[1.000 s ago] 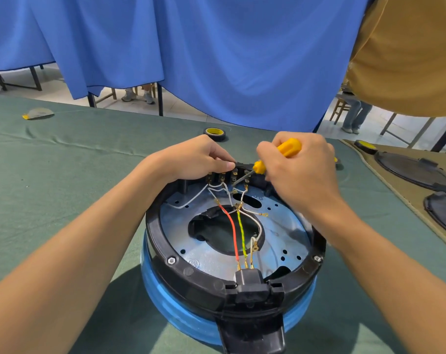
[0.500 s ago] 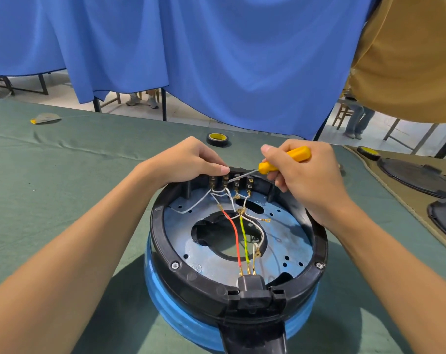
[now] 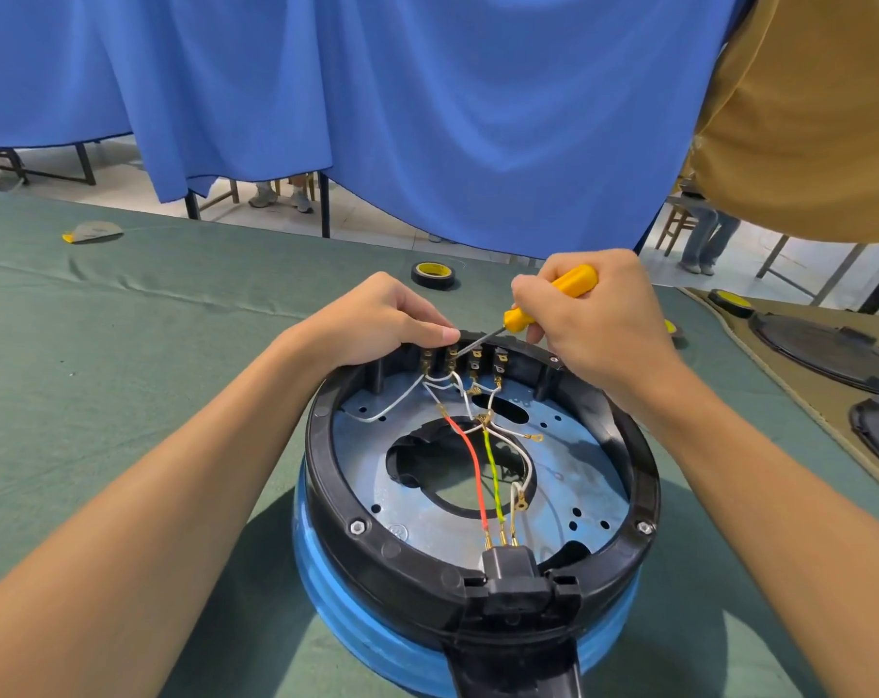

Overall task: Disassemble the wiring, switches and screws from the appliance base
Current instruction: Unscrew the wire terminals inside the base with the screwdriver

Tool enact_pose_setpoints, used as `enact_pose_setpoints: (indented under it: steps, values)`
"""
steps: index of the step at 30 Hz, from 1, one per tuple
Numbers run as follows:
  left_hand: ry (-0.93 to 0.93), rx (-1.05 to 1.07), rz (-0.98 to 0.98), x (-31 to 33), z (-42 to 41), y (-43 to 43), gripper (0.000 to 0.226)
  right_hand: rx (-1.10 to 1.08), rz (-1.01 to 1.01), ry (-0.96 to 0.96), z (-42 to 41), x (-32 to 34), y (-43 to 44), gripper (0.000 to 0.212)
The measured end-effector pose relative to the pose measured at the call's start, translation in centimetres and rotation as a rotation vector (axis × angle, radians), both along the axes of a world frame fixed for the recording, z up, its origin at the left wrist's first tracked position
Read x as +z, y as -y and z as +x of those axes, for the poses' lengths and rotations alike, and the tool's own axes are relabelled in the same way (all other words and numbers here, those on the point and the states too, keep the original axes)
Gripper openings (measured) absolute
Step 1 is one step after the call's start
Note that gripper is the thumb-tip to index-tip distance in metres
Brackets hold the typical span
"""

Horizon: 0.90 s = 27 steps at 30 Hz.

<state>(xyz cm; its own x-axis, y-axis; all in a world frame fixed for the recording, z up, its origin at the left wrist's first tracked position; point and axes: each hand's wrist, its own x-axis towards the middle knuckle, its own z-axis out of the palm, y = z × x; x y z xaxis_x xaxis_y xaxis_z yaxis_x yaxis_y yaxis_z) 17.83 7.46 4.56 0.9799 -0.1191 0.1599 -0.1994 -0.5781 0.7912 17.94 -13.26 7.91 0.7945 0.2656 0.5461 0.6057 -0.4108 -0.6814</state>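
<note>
Head view looks down on the appliance base [image 3: 321, 455], which sits upside down on a green cloth [image 3: 125, 345] at the near middle of the table, black rim up and blue body beneath. The left hand [image 3: 377, 322] curls over the far rim with its thumb against the switch row [image 3: 461, 359], probably to brace the base so it cannot turn under the tool. The right hand [image 3: 603, 327] is closed round a yellow screwdriver [image 3: 553, 297]; the blade slants down and left to the top of that row, likely to pry or loosen a switch. Counted: 4 switches side by side, 1 red wire [image 3: 470, 460], 1 green-yellow wire [image 3: 494, 478], white wires too tangled to count, 3 brass pins at the near socket [image 3: 510, 571] and 2 hex screws [image 3: 357, 526] in the rim. Farther off lies 1 tape roll [image 3: 432, 275], and at the right are 2 black lids [image 3: 825, 345]
</note>
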Motion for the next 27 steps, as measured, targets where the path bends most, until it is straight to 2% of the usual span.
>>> enact_pose_setpoints:
  steps: [6, 9, 12, 15, 18, 20, 22, 24, 27]
  values:
    - [0.01, 0.006, 0.007, 0.0, 0.1, -0.1, 0.019, 0.032, 0.244, -0.475, 3.3, 1.3, -0.9, 0.039]
    - [0.007, -0.005, 0.001, 0.0, 0.0, -0.1, 0.017, -0.004, 0.239, -0.68, 4.9, 1.6, -1.2, 0.033]
    - [0.014, -0.013, 0.006, 0.2, -0.1, 0.0, 0.017, -0.019, 0.187, -0.79, 5.7, 1.6, -1.5, 0.03]
    - [0.014, -0.013, 0.007, 0.2, -0.1, 0.1, 0.017, 0.002, 0.219, -0.743, 5.3, 1.6, -1.6, 0.031]
    - [0.016, -0.014, -0.003, 0.0, -0.1, 0.0, 0.017, 0.08, 0.255, -0.523, 4.0, 1.4, -1.2, 0.036]
    - [0.017, -0.011, -0.009, 0.0, 0.0, 0.0, 0.016, 0.09, 0.193, -0.341, 2.7, 0.8, -0.6, 0.033]
    - [0.013, -0.011, -0.008, -0.1, 0.1, 0.0, 0.016, 0.08, 0.151, -0.239, 1.7, 0.0, 0.2, 0.031]
    - [0.016, -0.008, -0.002, -0.1, 0.1, 0.0, 0.016, 0.084, 0.149, -0.225, 1.2, -0.6, 0.9, 0.029]
    - [0.019, -0.007, 0.006, -0.1, 0.1, 0.0, 0.015, 0.086, 0.203, -0.309, 1.7, -0.8, 1.0, 0.029]
